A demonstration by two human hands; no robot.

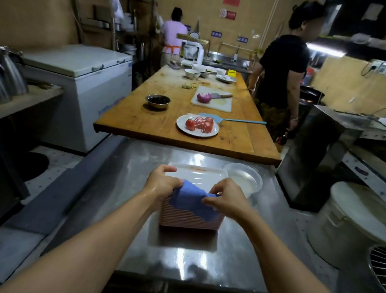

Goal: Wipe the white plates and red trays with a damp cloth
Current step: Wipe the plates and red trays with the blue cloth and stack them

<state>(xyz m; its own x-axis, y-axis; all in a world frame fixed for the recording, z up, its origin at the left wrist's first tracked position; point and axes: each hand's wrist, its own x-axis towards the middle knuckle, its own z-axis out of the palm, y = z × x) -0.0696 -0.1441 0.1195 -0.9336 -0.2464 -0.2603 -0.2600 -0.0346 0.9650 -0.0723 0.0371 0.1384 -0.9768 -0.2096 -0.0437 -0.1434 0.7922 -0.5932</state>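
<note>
A tall stack of red and white trays (188,218) stands on the steel counter (118,186) in front of me. Its top piece is a white rectangular plate (196,173). A blue damp cloth (192,200) is stretched over the near edge of the stack. My left hand (160,183) pinches the cloth's left end and my right hand (227,199) pinches its right end. The near part of the top plate is hidden by the cloth and my hands.
A clear plastic bowl (245,179) sits just right of the stack. Beyond lies a wooden table (143,121) with a plate of tomatoes (197,125), a cutting board and bowls. A person in black (283,67) stands at its right side. A white bucket (353,221) stands to my right.
</note>
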